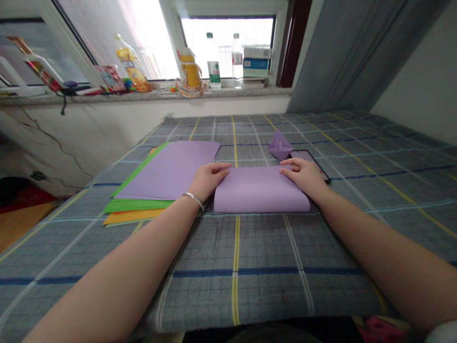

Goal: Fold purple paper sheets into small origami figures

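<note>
A sheet of purple paper (260, 193) lies in front of me, bent over on itself with a rounded, uncreased fold towards me. Its far left corner is pinched between the thumb and fingers of my left hand (210, 180), which has a silver bangle at the wrist. My right hand (305, 175), with a ring on one finger, grips the far right corner the same way. Just beyond that hand stands a folded purple paper shape (280, 145) with a pointed top. A phone (314, 162) lies beside it, partly hidden by my right hand.
To the left is a stack of coloured paper, with purple sheets (171, 166) over green (135, 205) and orange (137, 217) ones. A plaid cloth (264, 267) covers the table. Bottles, boxes (256, 64) and a yellow cup (190, 71) line the windowsill (250, 92) behind.
</note>
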A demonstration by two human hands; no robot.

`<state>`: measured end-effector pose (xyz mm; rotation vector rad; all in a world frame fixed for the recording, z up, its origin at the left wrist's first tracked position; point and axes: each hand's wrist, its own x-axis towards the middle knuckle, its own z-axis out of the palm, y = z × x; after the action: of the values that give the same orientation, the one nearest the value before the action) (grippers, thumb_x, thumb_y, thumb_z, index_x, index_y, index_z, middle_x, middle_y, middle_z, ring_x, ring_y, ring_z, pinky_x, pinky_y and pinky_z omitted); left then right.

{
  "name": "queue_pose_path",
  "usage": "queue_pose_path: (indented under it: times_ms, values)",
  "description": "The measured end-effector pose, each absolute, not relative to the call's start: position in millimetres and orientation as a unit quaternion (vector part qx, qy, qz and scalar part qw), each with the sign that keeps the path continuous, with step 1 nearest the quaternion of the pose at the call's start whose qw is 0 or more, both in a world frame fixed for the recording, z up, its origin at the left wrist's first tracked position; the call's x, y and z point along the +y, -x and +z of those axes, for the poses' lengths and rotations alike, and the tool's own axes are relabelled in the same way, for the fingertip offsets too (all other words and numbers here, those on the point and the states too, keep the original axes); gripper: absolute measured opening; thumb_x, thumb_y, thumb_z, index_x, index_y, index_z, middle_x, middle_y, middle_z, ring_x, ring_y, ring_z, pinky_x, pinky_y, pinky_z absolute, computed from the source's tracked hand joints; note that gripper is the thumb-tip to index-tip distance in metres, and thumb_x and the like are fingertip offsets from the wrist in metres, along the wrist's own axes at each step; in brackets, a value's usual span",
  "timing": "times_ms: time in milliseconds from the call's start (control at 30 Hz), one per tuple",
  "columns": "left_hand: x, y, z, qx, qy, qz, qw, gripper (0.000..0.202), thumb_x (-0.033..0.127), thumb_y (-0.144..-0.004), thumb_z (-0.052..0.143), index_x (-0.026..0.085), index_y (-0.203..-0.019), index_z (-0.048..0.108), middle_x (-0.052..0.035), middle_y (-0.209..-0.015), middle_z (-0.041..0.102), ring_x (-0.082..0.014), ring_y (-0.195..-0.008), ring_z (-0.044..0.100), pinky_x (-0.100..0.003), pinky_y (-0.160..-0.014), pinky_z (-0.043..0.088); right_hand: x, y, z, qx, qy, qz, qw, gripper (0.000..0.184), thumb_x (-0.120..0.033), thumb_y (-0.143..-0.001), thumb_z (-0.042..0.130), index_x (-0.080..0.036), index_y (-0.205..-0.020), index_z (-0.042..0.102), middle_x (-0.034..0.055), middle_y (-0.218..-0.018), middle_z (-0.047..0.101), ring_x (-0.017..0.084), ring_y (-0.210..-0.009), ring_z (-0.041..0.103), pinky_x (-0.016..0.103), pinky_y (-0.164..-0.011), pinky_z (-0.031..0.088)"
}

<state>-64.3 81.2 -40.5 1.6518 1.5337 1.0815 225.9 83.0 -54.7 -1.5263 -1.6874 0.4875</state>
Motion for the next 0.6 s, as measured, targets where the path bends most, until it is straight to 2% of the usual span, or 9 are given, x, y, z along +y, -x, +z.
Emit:
queue_pose_path:
  times_ms: [100, 367, 600]
  values:
    - [87, 65, -39, 0.591, -0.637, 0.373, 0.324, 0.033, 0.029, -0.076, 0.064, 0.017, -0.104, 0.074, -0.0046, -0.088, 0.074, -0.0144, -0.068, 0.060, -0.025, -0.063, 0.044, 89, -226, -53, -0.677, 0.608, 0.176, 0.376, 0.035, -0.039, -0.075, 0.065, -0.020, -0.103, 0.071, 0.0016, -0.071, 0.068, 0.016, -0.061, 0.058, 0.028, -0.056, 0.039]
    - [113, 66, -39, 0.595, -0.667, 0.308, 0.325, 0.032, 0.023, -0.073, 0.065, 0.012, -0.102, 0.074, -0.0077, -0.089, 0.075, -0.0173, -0.075, 0.064, -0.027, -0.071, 0.047, 108, -223, -40, -0.728, 0.642, 0.091, 0.225, 0.025, -0.032, -0.075, 0.069, -0.018, -0.094, 0.075, 0.0018, -0.067, 0.066, 0.018, -0.065, 0.059, 0.029, -0.060, 0.039]
    - [121, 65, -39, 0.596, -0.668, 0.318, 0.311, 0.026, 0.021, -0.070, 0.068, 0.015, -0.094, 0.076, -0.0065, -0.087, 0.076, -0.0179, -0.074, 0.066, -0.028, -0.070, 0.049, 115, -217, -37, -0.725, 0.653, 0.063, 0.211, 0.021, -0.032, -0.073, 0.071, -0.019, -0.090, 0.074, 0.0027, -0.073, 0.069, 0.019, -0.069, 0.062, 0.029, -0.065, 0.043]
